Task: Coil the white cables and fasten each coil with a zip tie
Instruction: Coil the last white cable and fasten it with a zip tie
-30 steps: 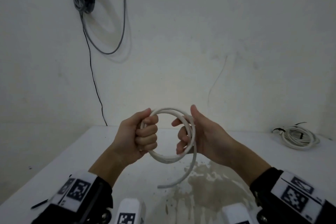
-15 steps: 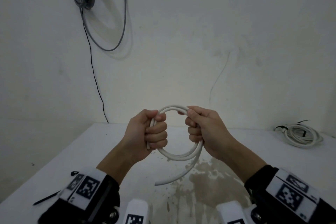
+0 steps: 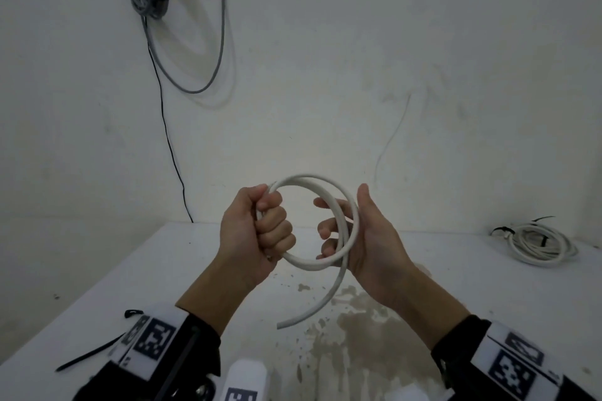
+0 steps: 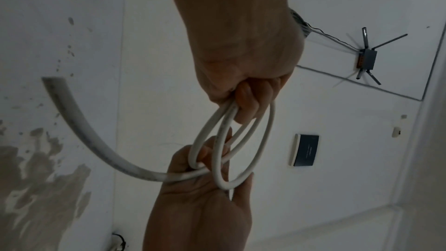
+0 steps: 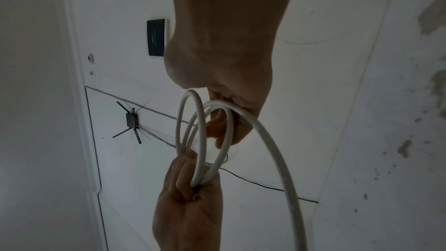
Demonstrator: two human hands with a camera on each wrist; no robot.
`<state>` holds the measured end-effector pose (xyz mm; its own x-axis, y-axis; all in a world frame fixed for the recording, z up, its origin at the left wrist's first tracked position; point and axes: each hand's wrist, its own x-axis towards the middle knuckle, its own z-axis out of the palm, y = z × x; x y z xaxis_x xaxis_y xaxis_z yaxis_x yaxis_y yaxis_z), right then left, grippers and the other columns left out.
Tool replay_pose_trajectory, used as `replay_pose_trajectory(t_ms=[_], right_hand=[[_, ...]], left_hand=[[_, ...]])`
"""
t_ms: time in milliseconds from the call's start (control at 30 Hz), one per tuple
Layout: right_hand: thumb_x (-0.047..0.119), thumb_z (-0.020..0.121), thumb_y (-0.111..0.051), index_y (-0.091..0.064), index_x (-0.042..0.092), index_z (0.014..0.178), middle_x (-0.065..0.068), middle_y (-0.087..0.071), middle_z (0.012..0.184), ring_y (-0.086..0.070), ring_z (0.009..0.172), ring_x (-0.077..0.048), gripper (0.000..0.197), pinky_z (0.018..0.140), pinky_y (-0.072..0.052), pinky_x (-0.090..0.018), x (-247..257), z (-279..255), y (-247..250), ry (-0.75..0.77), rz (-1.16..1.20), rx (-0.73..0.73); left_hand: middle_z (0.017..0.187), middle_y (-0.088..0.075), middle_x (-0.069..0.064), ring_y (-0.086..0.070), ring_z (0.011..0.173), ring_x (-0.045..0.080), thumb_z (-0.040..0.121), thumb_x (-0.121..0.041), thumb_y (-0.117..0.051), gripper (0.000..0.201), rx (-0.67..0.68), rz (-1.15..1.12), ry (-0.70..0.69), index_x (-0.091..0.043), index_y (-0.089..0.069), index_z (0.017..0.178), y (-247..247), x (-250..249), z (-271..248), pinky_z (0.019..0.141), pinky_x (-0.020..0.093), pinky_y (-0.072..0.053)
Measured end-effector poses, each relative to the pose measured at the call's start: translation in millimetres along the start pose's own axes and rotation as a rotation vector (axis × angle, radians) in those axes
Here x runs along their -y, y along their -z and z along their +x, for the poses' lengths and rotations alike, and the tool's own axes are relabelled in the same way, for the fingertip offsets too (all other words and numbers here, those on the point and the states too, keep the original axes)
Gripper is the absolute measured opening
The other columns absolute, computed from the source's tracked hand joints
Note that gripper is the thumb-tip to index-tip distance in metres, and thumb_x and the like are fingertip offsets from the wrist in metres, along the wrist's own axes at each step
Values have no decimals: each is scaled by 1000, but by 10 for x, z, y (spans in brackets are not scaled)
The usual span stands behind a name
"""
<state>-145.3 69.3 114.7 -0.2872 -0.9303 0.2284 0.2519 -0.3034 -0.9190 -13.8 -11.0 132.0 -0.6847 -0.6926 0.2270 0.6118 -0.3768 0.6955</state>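
I am working above the white, stained table [image 3: 97, 270], with both hands raised in front of the pale wall. The step in hand, as I judge it, is laying the last turn of the stiff white round cable [image 3: 312, 179] onto the coil. To do that well, I would keep the loops the same size, lay the new turn flat against the others instead of across them, and not let the anchoring fist slacken until the tail is in. In the left wrist view one loop crosses the others near my right palm, so I would square that up before reaching for a tie.

My left hand [image 3: 257, 231] is clenched around the bundled left side of the coil, fingers wrapped fully over all the strands. My right hand [image 3: 365, 238] is loose: the fingers are spread and only lightly curled, and the right side of the coil rests across the palm without being gripped. So the coil hangs between the two hands, held clear of the table.

The free end of the cable [image 3: 283, 324] drops from below my right palm and curves down and to the left, stopping short above the stained patch.

A finished white cable coil [image 3: 540, 244] lies at the far right of the table. A black zip tie [image 3: 88, 356] lies near the left edge, beside my left wrist, within reach once the tail is wound in.
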Motion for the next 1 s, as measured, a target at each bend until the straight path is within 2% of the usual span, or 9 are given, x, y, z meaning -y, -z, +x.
replay_pose_trajectory(t_ms=[167,300,400,500,600,767,867,933,1000], right_hand=[[28,99,-33,-62,-1,109,-15,-64,74,-64,71,-28,42,78,-54,-42,-73,-54,46,-36,89,-39],[7,96,-43,-64,2,106,-15,-72,86,-70,86,-31,23,90,-53,-45,-165,-108,76,-42,-137,-68],[1,98,-41,-61,10,110,-13,-71,85,-71,82,-32,25,80,-58,-40,-231,-162,44,-36,-322,-57],[5,99,-39,-59,27,103,-10,-63,73,-66,58,-22,30,62,-58,-32,-244,-161,21,36,-368,-158],[15,97,-49,-68,17,94,-2,-49,59,-43,42,-8,20,42,-39,-22,-144,-43,213,230,-471,-385],[21,93,-56,-70,25,79,-1,-46,58,-33,39,-1,20,39,-29,-14,130,103,567,378,-668,-508],[21,93,-56,-69,27,74,-4,-43,58,-31,39,-4,24,38,-27,-14,187,149,648,382,-689,-553],[20,93,-55,-72,17,84,-4,-47,58,-36,42,-6,19,40,-30,-17,200,157,681,292,-737,-542],[18,95,-51,-69,11,103,-7,-60,72,-52,57,-14,22,53,-41,-24,203,145,675,81,-930,-420]], left_hand=[[27,-19,-8,-1,36,12,95,-29,-33,55,-48,54,-46,-20,-31,41,21,-28,18,30,12,-12],[26,-20,-8,-1,36,13,95,-28,-33,56,-57,42,-102,-20,-30,40,25,-77,37,33,11,-10],[27,-19,-8,-3,31,11,95,-28,-34,55,-60,62,-120,-20,-30,40,32,-82,44,32,12,-11],[30,-21,-9,-8,28,7,95,-29,-37,52,-23,113,-95,-20,-33,44,63,-67,41,31,13,-13],[33,-23,-9,-20,25,3,88,-38,-44,43,89,208,48,-18,-39,50,156,-90,-13,30,14,-18],[45,-27,-8,-38,31,2,87,-43,-57,34,483,262,457,-15,-53,69,342,-169,-126,36,15,-36],[46,-31,-4,-51,36,6,95,-39,-46,33,626,173,571,-12,-54,77,374,-141,-120,39,16,-43],[48,-34,-2,-51,36,10,99,-35,-38,35,664,58,610,-9,-53,81,370,-130,-102,40,16,-45],[45,-35,-4,-43,30,8,97,-35,-45,33,609,41,602,-9,-53,78,366,-134,-72,37,16,-40]])
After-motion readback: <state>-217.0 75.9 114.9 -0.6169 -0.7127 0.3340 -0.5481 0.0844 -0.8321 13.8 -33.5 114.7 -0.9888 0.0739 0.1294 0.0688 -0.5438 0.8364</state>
